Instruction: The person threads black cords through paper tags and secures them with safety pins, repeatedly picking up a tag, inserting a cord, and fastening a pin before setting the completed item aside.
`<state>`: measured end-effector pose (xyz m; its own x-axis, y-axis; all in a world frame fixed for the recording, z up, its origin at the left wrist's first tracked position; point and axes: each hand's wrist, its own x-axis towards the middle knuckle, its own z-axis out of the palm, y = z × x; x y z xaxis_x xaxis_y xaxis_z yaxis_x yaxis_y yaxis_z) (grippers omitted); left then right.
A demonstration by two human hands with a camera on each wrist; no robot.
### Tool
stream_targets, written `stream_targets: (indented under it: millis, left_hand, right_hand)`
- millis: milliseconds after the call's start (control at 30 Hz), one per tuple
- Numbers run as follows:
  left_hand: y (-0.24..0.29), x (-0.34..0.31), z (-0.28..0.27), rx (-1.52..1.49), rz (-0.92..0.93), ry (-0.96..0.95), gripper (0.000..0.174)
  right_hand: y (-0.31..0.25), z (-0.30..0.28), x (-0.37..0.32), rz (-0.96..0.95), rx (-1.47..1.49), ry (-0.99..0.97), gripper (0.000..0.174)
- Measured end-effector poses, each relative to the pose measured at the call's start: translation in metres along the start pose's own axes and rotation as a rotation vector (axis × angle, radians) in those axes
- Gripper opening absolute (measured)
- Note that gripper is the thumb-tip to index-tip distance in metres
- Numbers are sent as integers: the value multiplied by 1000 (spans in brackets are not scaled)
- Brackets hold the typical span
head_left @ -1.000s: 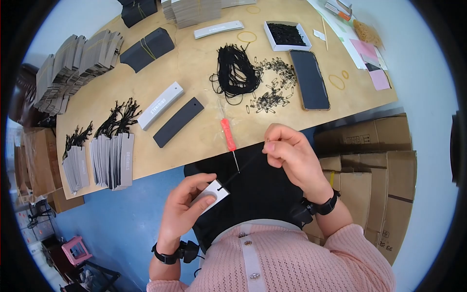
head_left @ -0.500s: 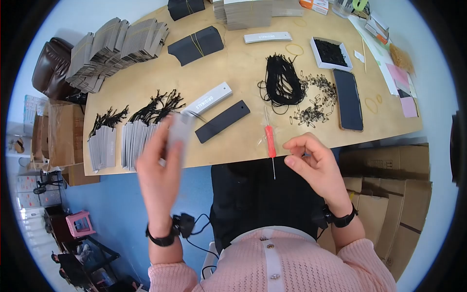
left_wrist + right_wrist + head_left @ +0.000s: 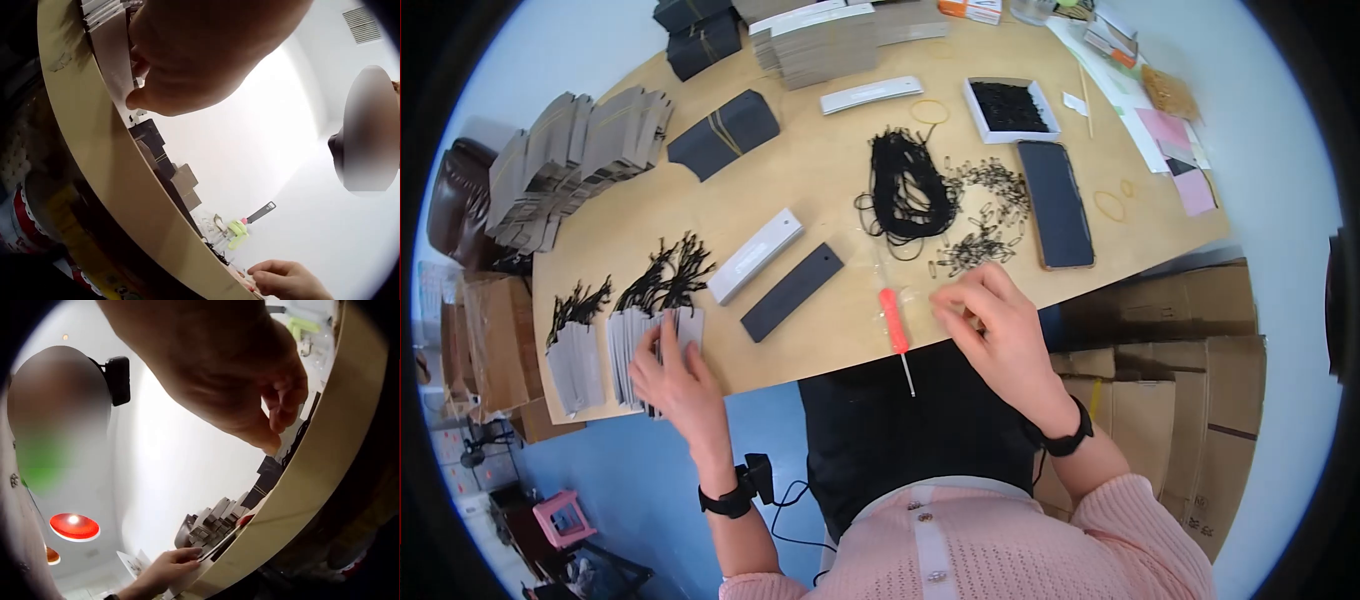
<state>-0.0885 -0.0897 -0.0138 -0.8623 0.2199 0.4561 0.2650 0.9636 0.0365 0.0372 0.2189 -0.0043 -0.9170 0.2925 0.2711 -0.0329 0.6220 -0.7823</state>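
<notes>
My left hand [image 3: 675,375] rests on the larger row of grey hang tags [image 3: 628,345] with black cord loops [image 3: 665,275] at the table's front left. Its fingers lie over the tags. My right hand [image 3: 1000,335], loosely curled with nothing seen in it, hovers by the front edge, right of a red-handled tool [image 3: 894,320] whose thin metal shaft overhangs the edge. A white tag stack [image 3: 755,257] and a black tag [image 3: 792,292] lie between the hands. Beyond the right hand are small metal pins [image 3: 975,248] and a bundle of black cords [image 3: 905,190].
A smaller tag row [image 3: 575,368] lies at far left. Banded black tags [image 3: 725,135] and grey card stacks [image 3: 580,150] stand behind. A phone [image 3: 1055,205], a white box of black bits [image 3: 1010,108] and rubber bands [image 3: 1110,206] lie to the right.
My left hand has carried a corded tag from over my lap leftward to the tag row and its fingers have loosened. My right hand has let go of the cord and stays near the edge.
</notes>
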Motion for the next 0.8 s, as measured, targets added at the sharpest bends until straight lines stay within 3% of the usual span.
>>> stream_targets:
  millis: [133,233,267,333,367,433,467,533,600,667,800]
  left_hand:
    - [19,-2,-15,5,59,146,41]
    - [52,-11,-33,-528,157,-46,36]
    - [61,-14,-36,-528,154,-45,36]
    - [76,-21,-40,-942,159,-354,32]
    - [85,-23,-43,-943,157,-352,32]
    - [103,-22,-47,-1477,-253,-845,30]
    - [110,-19,-46,-1481,-252,-842,30]
    - [122,-11,-42,-1786,-520,-1127,39]
    - [129,-8,-31,-1838,-516,-1196,47]
    - [135,-7,-24,-1961,-734,-1223,43]
    - [135,-5,-16,-1983,-820,-1265,42]
  right_hand:
    - [12,7,23,-112,-226,90,13]
    - [17,14,41,-261,-386,8,14]
    - [20,18,45,-263,-386,6,14]
    - [24,25,51,-309,-534,6,14]
    - [22,26,52,-312,-535,5,14]
    - [16,25,50,-358,-480,17,12]
    - [11,22,47,-361,-484,17,12]
    - [-5,12,32,-496,-322,72,14]
    - [-17,6,16,-543,-305,51,15]
    - [-27,2,-2,-591,-233,-17,14]
    - [-33,5,-35,-614,-189,-143,14]
